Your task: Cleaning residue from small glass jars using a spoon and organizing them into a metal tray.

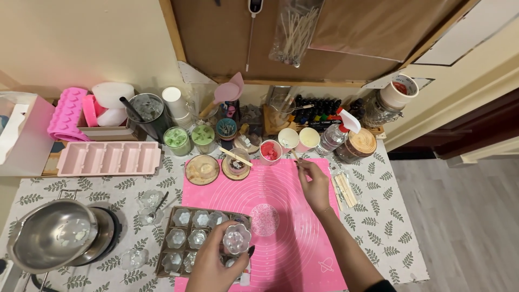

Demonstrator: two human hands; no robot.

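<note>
My left hand [215, 264] holds a small clear flower-shaped cup [237, 238] just above the right edge of a brown tray [169, 241] filled with several similar clear cups. My right hand [314, 185] reaches across the pink silicone mat [281, 254] and pinches a thin wooden stick [297, 158] near two paper cups, one white [288, 138] and one pale pink [309, 138]. A cup with red contents [270, 152] stands just left of that stick.
A steel bowl [53, 233] sits on a burner at the left. A pink bar mould [108, 158], two green candles [177, 140], a spray bottle [336, 132], a wooden lid [362, 142] and loose sticks [345, 188] crowd the back and right of the leaf-patterned tablecloth [384, 227].
</note>
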